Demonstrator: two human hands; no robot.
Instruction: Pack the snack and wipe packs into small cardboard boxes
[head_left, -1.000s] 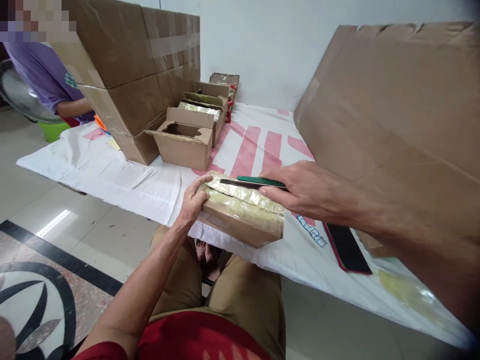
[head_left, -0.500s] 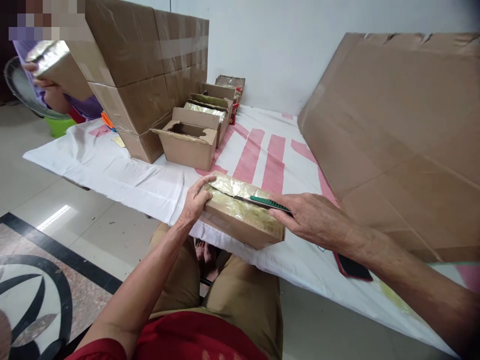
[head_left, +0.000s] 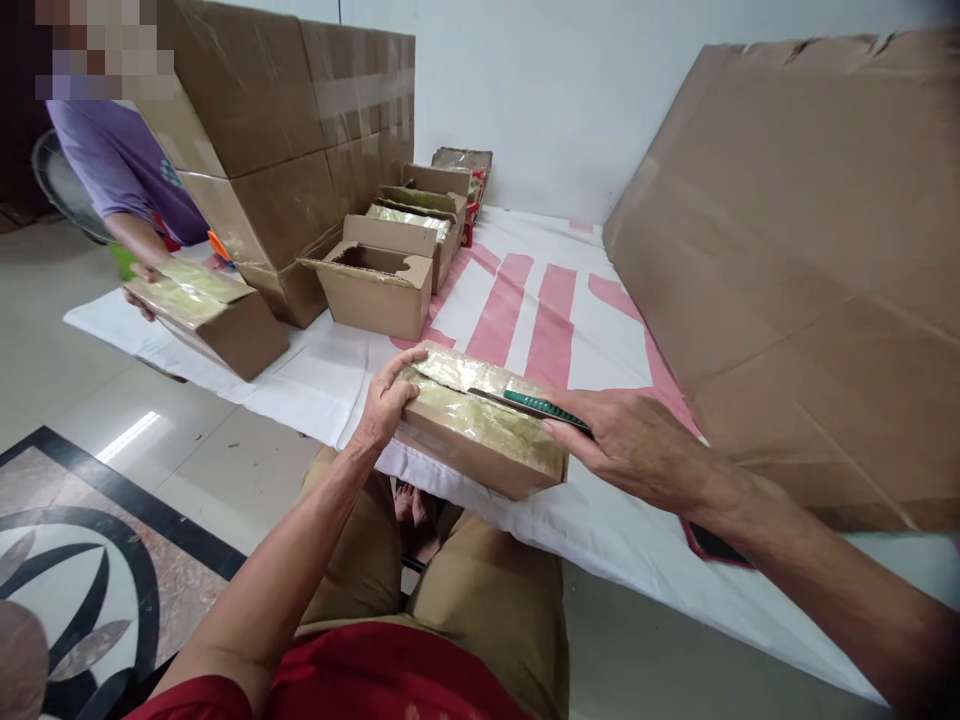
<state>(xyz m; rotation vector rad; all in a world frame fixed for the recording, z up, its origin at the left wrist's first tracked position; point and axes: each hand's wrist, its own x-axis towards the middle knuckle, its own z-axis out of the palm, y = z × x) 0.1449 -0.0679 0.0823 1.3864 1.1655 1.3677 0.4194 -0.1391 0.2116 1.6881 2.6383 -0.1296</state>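
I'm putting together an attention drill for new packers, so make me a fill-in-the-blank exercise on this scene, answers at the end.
1. The dark-bladed utility knife in the person's right hand has a ribbed handle coloured ____.
2. The person's ____ hand is on one end of the taped brown cardboard box.
3. Wide ____ stripes mark the white cloth.
4. The co-worker's sleeve is ____.

Missing words: green; left; pink; purple.

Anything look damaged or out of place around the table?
Two things look rough: the big cardboard at right has a ragged, notched top edge, and the nearest open box at left has an uneven, torn-looking opening, unlike the closed cartons stacked beside it. I see nothing spilled.
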